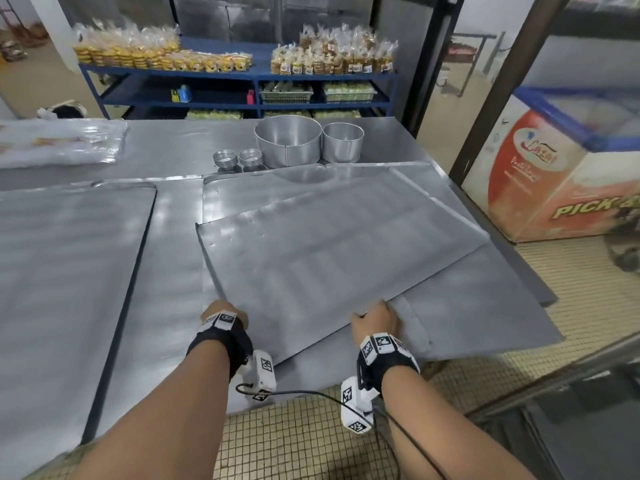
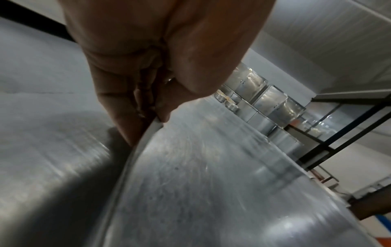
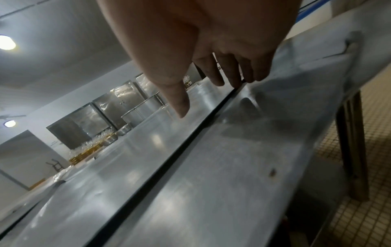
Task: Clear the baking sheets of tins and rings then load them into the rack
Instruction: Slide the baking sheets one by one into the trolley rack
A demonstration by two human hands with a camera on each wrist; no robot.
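On table (image 1: pixel 180 147): 3 sheets, 2 big tins, 2 small tin stacks.
Top sheet (image 1: pixel 332 247) lies skewed on second sheet (image 1: pixel 485 306); third sheet (image 1: pixel 69 271) at left, cut off by frame. Left hand (image 2: pixel 135 70) pinches top sheet's near corner. Right hand (image 3: pixel 211 55) at its near edge, thumb on top, fingers curled under; fingertips hidden. Big tins (image 1: pixel 288 140) (image 1: pixel 343 142) and small stacks (image 1: pixel 225 158) (image 1: pixel 250 156) stand beyond the sheets; count per stack unclear.
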